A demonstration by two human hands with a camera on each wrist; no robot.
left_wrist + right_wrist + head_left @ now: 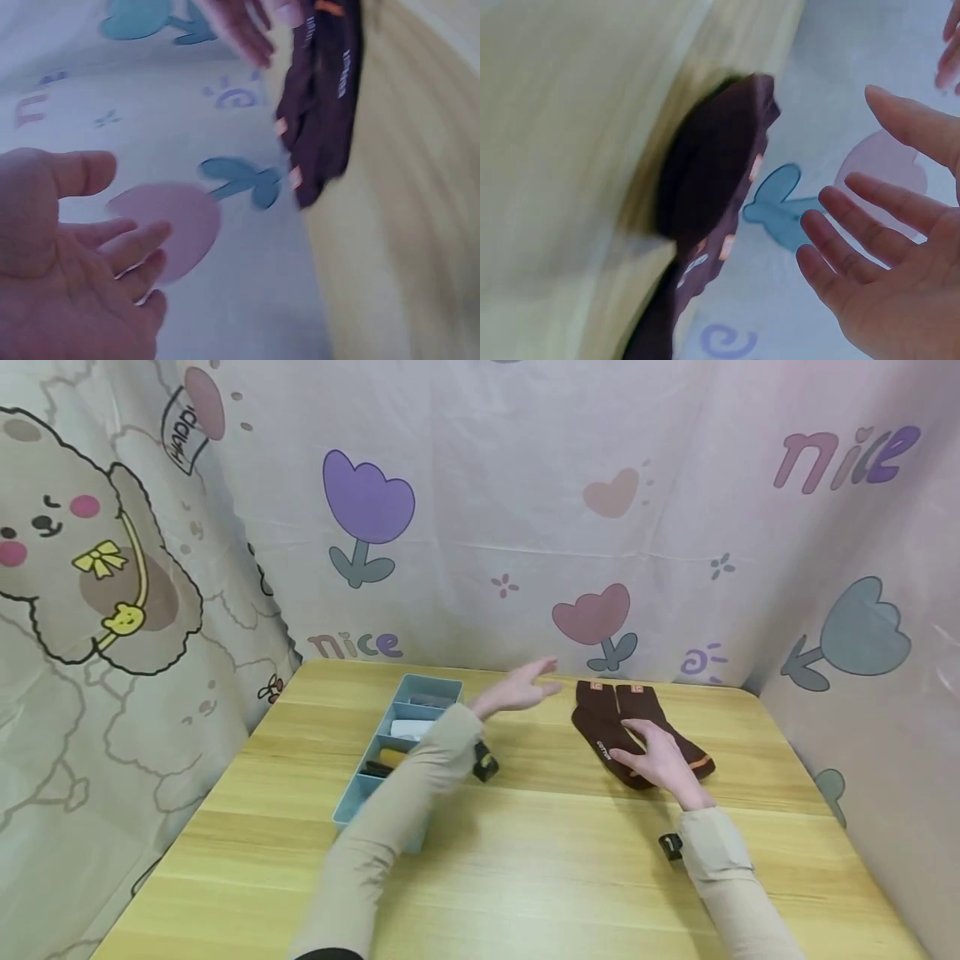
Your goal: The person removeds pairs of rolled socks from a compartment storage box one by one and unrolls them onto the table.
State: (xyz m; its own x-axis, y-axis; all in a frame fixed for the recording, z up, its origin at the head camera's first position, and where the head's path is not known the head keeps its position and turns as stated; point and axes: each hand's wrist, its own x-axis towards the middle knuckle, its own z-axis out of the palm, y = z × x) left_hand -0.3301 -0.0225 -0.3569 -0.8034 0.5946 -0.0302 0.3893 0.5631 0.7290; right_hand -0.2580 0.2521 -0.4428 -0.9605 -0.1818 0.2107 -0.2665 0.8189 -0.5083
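Observation:
A pair of dark brown socks [596, 714] lies side by side on the table, cuffs with small orange labels toward the back curtain. My right hand [660, 760] is over the foot end of the socks, thumb and fingers spread; in the right wrist view that hand [892, 255] appears apart from the fabric and holds nothing. To the left of the socks, my left hand [517, 687] hovers above the table with fingers extended. Its palm [67, 292] shows bare in the left wrist view, blurred socks [322, 105] beyond.
A light blue divided tray [341, 818] stands left of centre, partly hidden by my left forearm. Its compartments hold a white item [408, 729], a yellow item [392, 757] and dark items. A printed curtain [465, 527] surrounds the wooden table [525, 877] at back and sides.

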